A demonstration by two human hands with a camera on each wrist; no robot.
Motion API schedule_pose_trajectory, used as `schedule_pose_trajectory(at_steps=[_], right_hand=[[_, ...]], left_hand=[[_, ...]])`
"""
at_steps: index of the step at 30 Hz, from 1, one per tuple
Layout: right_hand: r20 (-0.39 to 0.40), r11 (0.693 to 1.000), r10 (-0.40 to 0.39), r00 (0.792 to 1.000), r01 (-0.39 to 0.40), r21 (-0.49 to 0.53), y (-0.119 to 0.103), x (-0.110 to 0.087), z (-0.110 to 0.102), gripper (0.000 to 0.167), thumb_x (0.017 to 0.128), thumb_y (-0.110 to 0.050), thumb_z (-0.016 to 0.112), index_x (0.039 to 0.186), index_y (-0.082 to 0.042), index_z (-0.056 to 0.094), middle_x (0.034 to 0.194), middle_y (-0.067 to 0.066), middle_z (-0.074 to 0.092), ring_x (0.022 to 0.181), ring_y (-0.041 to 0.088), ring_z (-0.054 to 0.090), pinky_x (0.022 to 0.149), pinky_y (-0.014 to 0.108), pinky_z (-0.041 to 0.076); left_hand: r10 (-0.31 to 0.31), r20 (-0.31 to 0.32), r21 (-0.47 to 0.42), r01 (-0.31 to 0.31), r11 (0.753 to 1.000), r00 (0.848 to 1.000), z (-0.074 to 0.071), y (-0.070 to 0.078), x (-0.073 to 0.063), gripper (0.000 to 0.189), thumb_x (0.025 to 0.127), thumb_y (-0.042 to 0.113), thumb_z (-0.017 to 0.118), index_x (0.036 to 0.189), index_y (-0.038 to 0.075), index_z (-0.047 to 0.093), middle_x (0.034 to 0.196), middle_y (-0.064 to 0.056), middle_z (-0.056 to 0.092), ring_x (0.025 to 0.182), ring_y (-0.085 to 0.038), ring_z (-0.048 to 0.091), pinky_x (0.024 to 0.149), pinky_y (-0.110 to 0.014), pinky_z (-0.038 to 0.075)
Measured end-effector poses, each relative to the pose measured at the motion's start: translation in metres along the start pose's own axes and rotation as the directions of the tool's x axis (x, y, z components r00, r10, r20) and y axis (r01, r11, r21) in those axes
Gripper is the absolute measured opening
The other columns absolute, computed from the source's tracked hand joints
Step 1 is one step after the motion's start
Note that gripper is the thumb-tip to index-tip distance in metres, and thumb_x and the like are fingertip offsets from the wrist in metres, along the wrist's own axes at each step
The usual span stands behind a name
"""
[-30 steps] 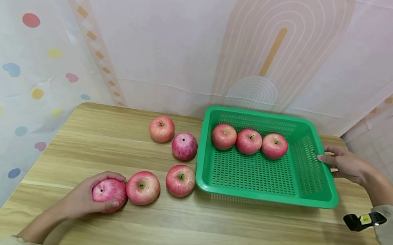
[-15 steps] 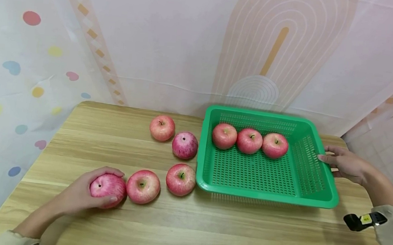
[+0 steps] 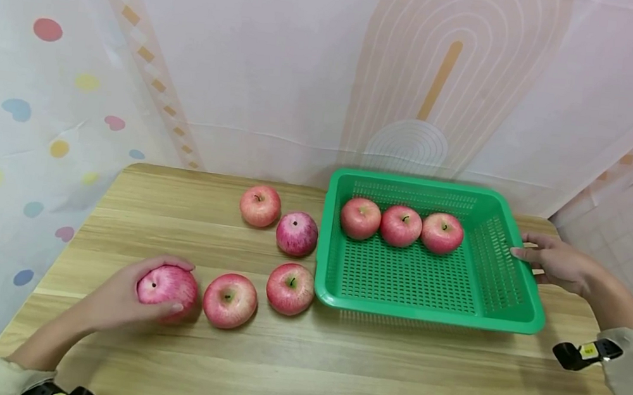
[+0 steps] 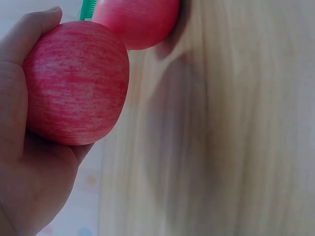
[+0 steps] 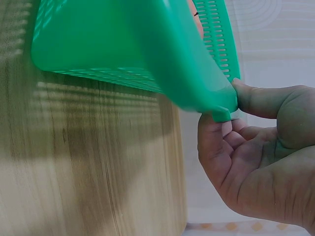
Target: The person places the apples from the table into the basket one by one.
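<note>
My left hand (image 3: 122,296) grips a pink-red apple (image 3: 173,288) at the left of the table, thumb and fingers curled round its sides. In the left wrist view this apple (image 4: 78,83) appears raised, its shadow lying apart on the wood. Just right of it sits another red apple (image 3: 230,301), with a small gap between. On the right, my right hand (image 3: 562,265) pinches the rim of a green plastic basket (image 3: 397,313). The right wrist view shows the thumb (image 5: 261,101) above the basket rim and curled fingers beneath. Three apples (image 3: 401,226) stand in a row along the basket's back.
Left of the basket lie a red apple (image 3: 290,289), a purplish apple (image 3: 297,234) and a paler apple (image 3: 260,206) on the wooden table (image 3: 299,374). A patterned cloth backdrop (image 3: 270,78) rises directly behind the table. The basket's back edge is near it.
My left hand has moved left and slightly back with the apple, opening a gap from the neighbouring apple it touched before. The right hand and basket have stayed put.
</note>
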State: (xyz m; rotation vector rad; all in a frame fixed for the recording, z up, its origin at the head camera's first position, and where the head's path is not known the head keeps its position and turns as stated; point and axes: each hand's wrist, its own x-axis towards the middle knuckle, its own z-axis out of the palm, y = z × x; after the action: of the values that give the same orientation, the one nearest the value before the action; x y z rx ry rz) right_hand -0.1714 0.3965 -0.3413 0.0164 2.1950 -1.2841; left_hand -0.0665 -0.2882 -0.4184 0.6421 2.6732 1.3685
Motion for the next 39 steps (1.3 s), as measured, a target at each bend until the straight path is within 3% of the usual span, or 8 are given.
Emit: schedule_pose_trajectory(at_steps=[17, 22, 34, 39], right_hand=[[-0.001, 1.000, -0.005, 1.000, 0.005, -0.001, 0.001, 0.001, 0.000, 0.033, 0.111, -0.010, 0.041, 0.138, 0.009, 0.036, 0.103, 0.001, 0.066, 0.090, 0.015, 0.069, 0.079, 0.039, 0.059], [-0.005, 1.000, -0.001, 1.000, 0.001, -0.001, 0.001, 0.001, 0.000, 0.033, 0.111, -0.010, 0.041, 0.137, 0.009, 0.037, 0.102, 0.000, 0.066, 0.090, 0.014, 0.069, 0.079, 0.039, 0.059], [-0.012, 1.000, 0.004, 1.000, -0.004, -0.005, 0.002, 0.002, -0.001, 0.032, 0.111, -0.010, 0.040, 0.137, 0.009, 0.036, 0.102, 0.001, 0.065, 0.090, 0.014, 0.069, 0.078, 0.039, 0.059], [-0.013, 1.000, 0.001, 1.000, -0.001, -0.002, 0.003, 0.002, -0.001, 0.033, 0.111, -0.010, 0.041, 0.137, 0.008, 0.036, 0.103, 0.000, 0.065, 0.090, 0.014, 0.069, 0.079, 0.039, 0.059]], left_hand=[[0.024, 0.050, 0.060, -0.027, 0.998, 0.998, -0.021, 0.017, 0.021, 0.054, 0.080, 0.009, 0.088, 0.128, 0.018, 0.063, 0.124, -0.002, 0.066, 0.106, -0.005, 0.063, 0.081, -0.025, 0.057], [0.058, 0.070, 0.059, -0.062, 0.996, 0.996, -0.024, 0.023, 0.029, 0.055, 0.080, 0.009, 0.088, 0.128, 0.019, 0.063, 0.120, 0.001, 0.067, 0.104, -0.008, 0.064, 0.081, -0.025, 0.057], [0.045, 0.107, 0.041, -0.049, 0.998, 0.993, -0.029, 0.044, 0.051, 0.056, 0.080, 0.013, 0.089, 0.128, 0.023, 0.062, 0.118, 0.003, 0.066, 0.097, -0.013, 0.066, 0.078, -0.028, 0.058], [0.084, 0.131, 0.028, -0.088, 0.996, 0.988, -0.027, 0.054, 0.060, 0.055, 0.080, 0.013, 0.089, 0.127, 0.023, 0.062, 0.116, 0.003, 0.066, 0.095, -0.013, 0.066, 0.077, -0.028, 0.058]])
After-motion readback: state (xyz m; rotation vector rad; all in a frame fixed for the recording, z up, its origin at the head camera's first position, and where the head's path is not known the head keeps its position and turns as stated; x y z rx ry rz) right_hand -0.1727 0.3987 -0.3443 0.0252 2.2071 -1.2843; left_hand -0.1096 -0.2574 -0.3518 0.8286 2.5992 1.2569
